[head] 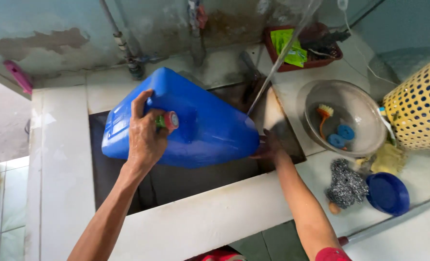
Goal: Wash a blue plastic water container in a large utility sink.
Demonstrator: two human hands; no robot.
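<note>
Jerrycan: a large blue plastic jerrycan (200, 125) is held in the air over the dark sink basin (176, 183), lying on its side rather than upright.
Long axis: it runs from lower left to upper right across the view, tilted, with the cap end toward the left and the flat base toward the right.
Cap: a small red and green cap (169, 121) sits on the upper face near the left end, pointing toward the camera.
Left hand (145, 137): its grip is closed around the jerrycan at the cap end, fingers wrapped over the top edge, thumb next to the cap.
Right hand (268, 145): pressed against the base end of the jerrycan; its fingers are mostly hidden behind the can, so I cannot tell how far the grip is closed.
Water: a thin stream (273, 67) falls from the upper right and meets the jerrycan's right end.
Bench: a white tiled bench (210, 217) surrounds the basin.
Right of the basin: a clear bowl (355, 96) holding a brush and two blue lids, a steel scourer (345, 183), a blue lid (388, 193), a yellow perforated basket (418, 111).
Behind: a red tray (311, 63) with a green packet, and pipes against the stained wall (46, 29).
</note>
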